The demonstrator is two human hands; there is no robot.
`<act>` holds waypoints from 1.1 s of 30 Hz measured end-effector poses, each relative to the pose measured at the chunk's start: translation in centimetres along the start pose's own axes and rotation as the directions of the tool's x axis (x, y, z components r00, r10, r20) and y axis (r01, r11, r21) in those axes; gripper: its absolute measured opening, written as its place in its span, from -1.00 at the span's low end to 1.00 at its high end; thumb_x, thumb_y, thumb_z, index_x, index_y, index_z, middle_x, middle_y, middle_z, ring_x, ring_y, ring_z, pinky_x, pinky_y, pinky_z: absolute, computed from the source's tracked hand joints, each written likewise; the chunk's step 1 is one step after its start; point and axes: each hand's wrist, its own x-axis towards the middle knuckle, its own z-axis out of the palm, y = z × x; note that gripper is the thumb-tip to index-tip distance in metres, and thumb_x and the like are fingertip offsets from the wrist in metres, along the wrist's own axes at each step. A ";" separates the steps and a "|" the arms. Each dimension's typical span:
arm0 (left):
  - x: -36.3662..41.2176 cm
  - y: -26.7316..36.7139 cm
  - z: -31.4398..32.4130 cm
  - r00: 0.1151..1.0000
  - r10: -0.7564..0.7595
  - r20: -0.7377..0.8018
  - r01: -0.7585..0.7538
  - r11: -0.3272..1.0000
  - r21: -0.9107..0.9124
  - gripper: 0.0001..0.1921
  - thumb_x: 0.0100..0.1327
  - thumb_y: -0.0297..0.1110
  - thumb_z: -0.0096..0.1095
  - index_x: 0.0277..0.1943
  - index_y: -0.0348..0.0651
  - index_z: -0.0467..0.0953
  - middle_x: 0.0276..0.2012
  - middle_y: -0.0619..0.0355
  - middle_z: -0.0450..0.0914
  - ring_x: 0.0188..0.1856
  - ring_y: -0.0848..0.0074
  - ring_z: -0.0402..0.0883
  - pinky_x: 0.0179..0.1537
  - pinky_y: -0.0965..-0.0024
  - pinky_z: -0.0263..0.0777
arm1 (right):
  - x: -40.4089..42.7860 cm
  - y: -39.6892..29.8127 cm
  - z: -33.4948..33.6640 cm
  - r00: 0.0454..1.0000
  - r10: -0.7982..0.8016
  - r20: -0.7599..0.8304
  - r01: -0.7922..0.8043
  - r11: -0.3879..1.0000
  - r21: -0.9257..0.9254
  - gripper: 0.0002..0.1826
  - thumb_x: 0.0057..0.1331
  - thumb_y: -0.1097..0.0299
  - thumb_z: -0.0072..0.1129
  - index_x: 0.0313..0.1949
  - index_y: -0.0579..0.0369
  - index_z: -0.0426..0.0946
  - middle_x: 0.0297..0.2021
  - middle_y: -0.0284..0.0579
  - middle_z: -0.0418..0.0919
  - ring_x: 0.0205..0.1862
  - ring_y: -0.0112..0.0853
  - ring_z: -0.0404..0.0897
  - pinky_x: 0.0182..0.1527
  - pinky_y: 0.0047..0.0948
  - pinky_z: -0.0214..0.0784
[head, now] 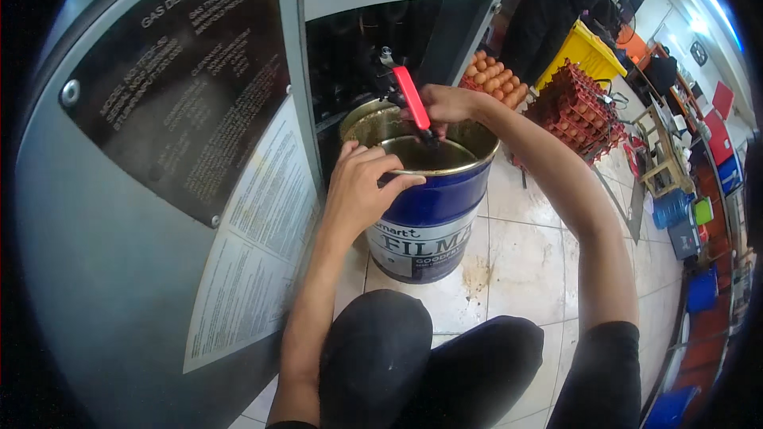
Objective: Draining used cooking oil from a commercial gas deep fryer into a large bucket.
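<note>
A blue and white metal drum (426,226) stands on the tiled floor, its open top under the front of a gas deep fryer. Dark liquid (429,154) shows inside it. My left hand (363,182) grips the near left part of its rim, thumb along the outside. Over the drum hangs a valve lever with a red sleeve (411,95), slanting down from a metal fitting (386,56). My right hand (444,107) is just behind and beside the lever, over the drum's opening; the lever partly covers its fingers, and whether they hold anything cannot be told.
The fryer's grey door panel (143,220) stands close on the left. Egg trays (495,80) and a stack of red egg trays (575,113) are behind the drum to the right. A person in dark clothes (548,6) stands beyond, beside a yellow bin (575,56).
</note>
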 end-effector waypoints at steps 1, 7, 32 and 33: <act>-0.4 0.0 -0.6 0.999 -0.029 0.017 0.029 1.000 0.012 -0.64 0.13 -0.10 0.57 -0.39 -0.28 0.66 -0.46 0.05 0.60 -0.29 0.17 0.60 0.17 0.11 0.36 | 0.5 -0.9 1.1 1.000 -0.015 0.005 0.015 0.999 0.030 -0.37 0.47 -0.11 0.19 0.06 0.36 0.57 -0.21 0.12 0.73 -0.31 -0.34 0.76 -0.30 -0.37 0.66; -0.1 -0.1 0.3 1.000 0.012 -0.023 -0.012 1.000 0.003 -0.64 0.12 -0.11 0.58 -0.39 -0.29 0.66 -0.45 0.04 0.61 -0.30 0.17 0.59 0.11 0.14 0.37 | -1.1 2.7 1.4 0.879 0.286 0.381 -0.108 0.898 -0.426 -0.38 0.48 -0.21 0.14 -0.28 0.24 0.66 -0.48 -0.27 0.59 -0.44 -0.43 0.55 -0.34 -0.36 0.43; 0.0 -0.3 0.0 1.000 0.001 0.001 -0.001 1.000 -0.004 -0.64 0.10 -0.12 0.59 -0.42 -0.28 0.65 -0.48 0.05 0.57 -0.32 0.18 0.58 0.09 0.15 0.37 | 1.7 1.1 -0.3 0.976 -0.162 0.143 0.159 0.987 0.028 -0.52 0.50 0.05 0.18 0.09 0.29 0.57 -0.20 -0.03 0.77 -0.26 -0.35 0.77 -0.19 -0.35 0.70; 0.1 -0.2 -0.1 1.000 0.003 0.003 -0.003 1.000 -0.004 -0.64 0.10 -0.12 0.59 -0.42 -0.28 0.65 -0.48 0.05 0.57 -0.32 0.18 0.58 0.09 0.15 0.37 | 2.1 0.8 -0.4 0.977 -0.162 0.141 0.159 0.987 0.028 -0.52 0.50 0.05 0.18 0.09 0.29 0.57 -0.20 -0.03 0.77 -0.26 -0.35 0.77 -0.19 -0.35 0.70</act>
